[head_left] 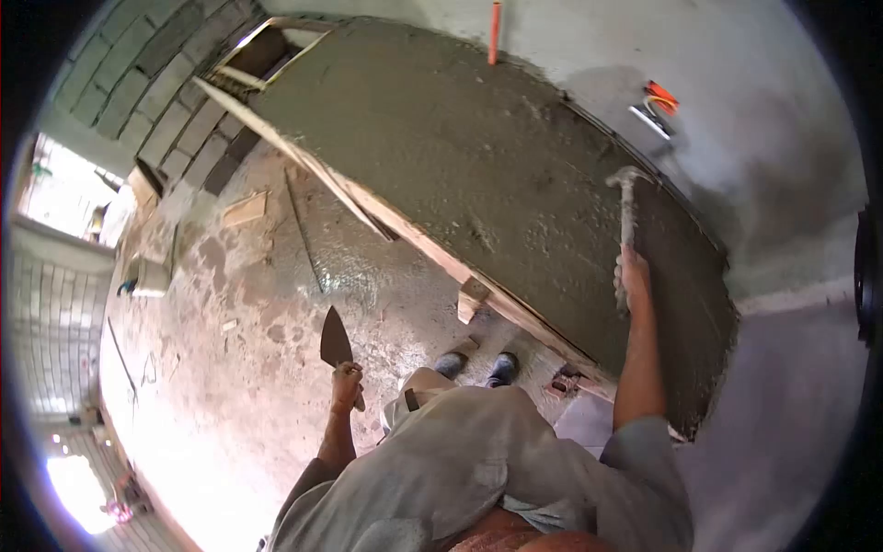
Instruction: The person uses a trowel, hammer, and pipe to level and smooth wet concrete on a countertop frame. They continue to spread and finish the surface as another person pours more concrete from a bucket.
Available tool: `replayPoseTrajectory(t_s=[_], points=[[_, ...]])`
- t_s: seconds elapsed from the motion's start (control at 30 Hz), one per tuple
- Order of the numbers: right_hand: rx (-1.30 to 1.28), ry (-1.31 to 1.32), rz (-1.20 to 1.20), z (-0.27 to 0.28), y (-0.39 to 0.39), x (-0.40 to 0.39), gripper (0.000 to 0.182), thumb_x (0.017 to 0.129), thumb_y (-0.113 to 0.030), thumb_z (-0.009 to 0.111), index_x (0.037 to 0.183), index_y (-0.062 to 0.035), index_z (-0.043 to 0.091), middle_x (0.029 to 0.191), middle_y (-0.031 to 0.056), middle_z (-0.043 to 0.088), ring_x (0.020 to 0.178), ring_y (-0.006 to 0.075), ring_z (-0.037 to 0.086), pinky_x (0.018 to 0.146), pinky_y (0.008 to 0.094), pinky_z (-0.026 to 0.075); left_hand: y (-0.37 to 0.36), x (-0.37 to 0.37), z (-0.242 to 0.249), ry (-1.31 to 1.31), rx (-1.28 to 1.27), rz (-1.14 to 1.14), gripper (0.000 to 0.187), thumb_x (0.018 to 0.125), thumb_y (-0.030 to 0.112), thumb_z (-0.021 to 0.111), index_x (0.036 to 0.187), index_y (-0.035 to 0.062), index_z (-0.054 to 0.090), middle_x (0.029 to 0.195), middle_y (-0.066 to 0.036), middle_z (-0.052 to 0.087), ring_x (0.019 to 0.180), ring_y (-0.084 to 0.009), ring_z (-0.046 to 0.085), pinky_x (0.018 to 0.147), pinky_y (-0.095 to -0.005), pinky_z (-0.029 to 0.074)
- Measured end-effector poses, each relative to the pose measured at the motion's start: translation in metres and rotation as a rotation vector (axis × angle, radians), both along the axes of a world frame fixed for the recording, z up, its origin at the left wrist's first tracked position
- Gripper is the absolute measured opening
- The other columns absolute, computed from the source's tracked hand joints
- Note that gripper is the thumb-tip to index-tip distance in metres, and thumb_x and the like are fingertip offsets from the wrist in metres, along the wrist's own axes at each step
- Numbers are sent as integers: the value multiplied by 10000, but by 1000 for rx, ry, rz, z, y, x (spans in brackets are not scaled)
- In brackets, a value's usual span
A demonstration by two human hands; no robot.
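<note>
My left hand (347, 386) is closed around the handle of a pointed trowel (336, 339), held out over the floor with its blade pointing away from me. In my right hand (631, 276) is a claw hammer (627, 207), gripped by its handle with the head at the far end. The hammer overlaps the right part of a wet grey concrete slab (432, 138) in this view. A wooden form board (414, 235) runs along the slab's near edge, between the slab and my feet.
An orange pipe (494, 35) stands up at the slab's back edge. Against the wall is an orange-handled float (653, 120). A short wood block (473, 299) juts from the form board. On the floor lie a plank (245, 210) and a thin rod (303, 230); a bucket (150, 276) stands farther left.
</note>
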State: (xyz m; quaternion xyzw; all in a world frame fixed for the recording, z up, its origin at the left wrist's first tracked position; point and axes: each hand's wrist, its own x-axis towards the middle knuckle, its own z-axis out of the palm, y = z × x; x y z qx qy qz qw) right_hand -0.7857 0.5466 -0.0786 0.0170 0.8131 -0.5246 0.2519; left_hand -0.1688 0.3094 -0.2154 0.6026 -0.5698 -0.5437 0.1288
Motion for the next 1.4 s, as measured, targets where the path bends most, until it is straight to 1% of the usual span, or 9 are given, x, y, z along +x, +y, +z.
replayPoseTrajectory(t_s=[0.27, 0.43, 0.5, 0.63, 0.7, 0.87, 1.1, 1.27, 1.4], points=[[-156, -70, 409, 10, -38, 133, 464, 859, -475, 588, 722, -33, 613, 549, 46, 543, 462, 174, 511, 461, 354, 405, 0, -124, 138, 135, -26, -256, 432, 769, 309, 715, 1011, -33, 613, 707, -49, 576, 550, -118, 498, 520, -272, 416], [-266, 161, 598, 83, -55, 216, 419, 879, -399, 591, 957, 10, 632, 690, 136, 615, 619, 228, 586, 609, 373, 474, 1, -241, 189, 547, -164, -606, 787, 662, 548, 762, 1157, -36, 582, 811, -50, 571, 729, -131, 538, 677, -278, 443], [-346, 647, 591, 79, -55, 239, 350, 892, -358, 597, 979, -21, 631, 745, 159, 627, 640, 222, 607, 613, 388, 475, 16, -278, 217, 634, -183, -691, 727, 683, 529, 753, 1109, -36, 592, 816, -51, 571, 733, -152, 550, 700, -306, 456], [-174, 264, 656, 90, -42, 240, 418, 915, -410, 550, 924, 1, 628, 852, 184, 623, 781, 281, 587, 718, 402, 455, 37, -301, 239, 677, 104, -611, 518, 717, 394, 745, 1010, 0, 580, 845, -56, 593, 710, -144, 564, 577, -265, 465], [-169, 65, 570, 76, -38, 239, 498, 930, -492, 483, 930, -14, 622, 869, 149, 618, 814, 224, 581, 726, 393, 450, 44, -300, 241, 705, 280, -661, 463, 714, 314, 756, 1010, 6, 576, 843, -56, 600, 689, -131, 567, 518, -233, 453], [-527, 89, 354, 39, -19, 264, 627, 933, -588, 387, 1158, -38, 589, 988, 111, 640, 934, 170, 565, 848, 340, 447, 62, -311, 224, 643, 399, -1093, 727, 663, 320, 806, 1227, -37, 516, 1211, -140, 565, 1073, -206, 544, 948, -359, 414], [-415, 0, -146, 62, 54, 286, 371, 914, -347, 570, 1041, 1, 595, 874, 97, 640, 781, 208, 612, 692, 355, 494, 117, -317, 220, 647, 375, -1313, 837, 676, 284, 808, 1336, -58, 423, 1238, -141, 563, 1105, -232, 547, 944, -344, 425], [166, 486, -356, -1, 195, 250, 230, 905, -245, 581, 944, -20, 605, 668, 22, 566, 581, 80, 525, 507, 279, 441, 103, -289, 209, 525, 346, -1106, 567, 706, 124, 763, 1203, -30, 539, 1108, -119, 615, 1018, -202, 578, 853, -350, 481], [518, 529, -491, 12, 325, 229, 318, 881, -260, 574, 1059, 3, 567, 856, 238, 627, 791, 375, 630, 686, 433, 483, 79, -230, 151, 451, -170, -1010, 355, 757, 81, 681, 1095, 18, 590, 732, -14, 513, 739, -144, 544, 699, -279, 451]])
